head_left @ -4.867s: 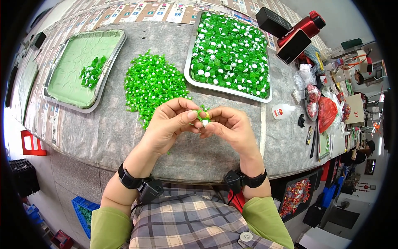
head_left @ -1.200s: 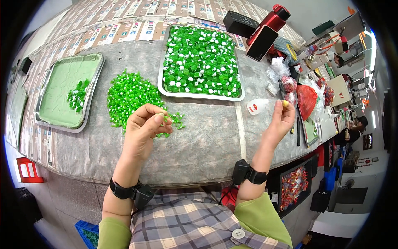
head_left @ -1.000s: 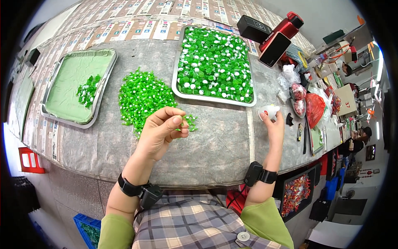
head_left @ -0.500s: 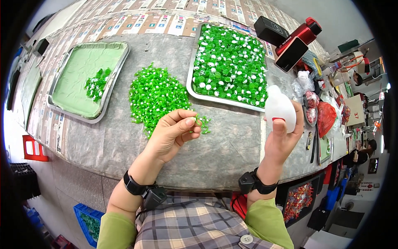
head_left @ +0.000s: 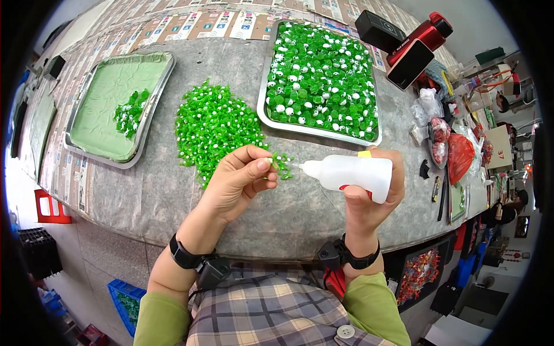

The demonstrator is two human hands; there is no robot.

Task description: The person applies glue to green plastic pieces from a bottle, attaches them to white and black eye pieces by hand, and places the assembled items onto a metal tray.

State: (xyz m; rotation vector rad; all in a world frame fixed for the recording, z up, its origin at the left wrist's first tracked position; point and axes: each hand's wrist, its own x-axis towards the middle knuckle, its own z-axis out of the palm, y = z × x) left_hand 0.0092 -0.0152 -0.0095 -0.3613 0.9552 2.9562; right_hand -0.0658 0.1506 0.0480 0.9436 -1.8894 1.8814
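Between thumb and forefinger, my left hand [head_left: 239, 179] pinches a small green plastic piece [head_left: 272, 161]. My right hand [head_left: 375, 193] is wrapped round a white squeeze bottle [head_left: 349, 174], which lies tipped on its side in the air. Its thin nozzle points left, close to the green piece; whether they touch I cannot tell. Behind my left hand spreads a heap of small green-and-white pieces [head_left: 216, 130], with a few loose ones by my fingertips. A metal tray [head_left: 323, 134] beyond is full of round green and white pieces.
At the left, a green-lined tray [head_left: 107, 109] holds a small cluster of green-and-white pieces. A phone [head_left: 410, 63] leans against a red flask [head_left: 424, 36] beside a black box [head_left: 379, 30]. Plastic bags, one a red bag [head_left: 460, 157], and tools lie along the right edge.
My right hand has swung the bottle from upright to tipped over, bringing its nozzle left toward my left hand. The left hand keeps its pinch, and the view has shifted slightly.
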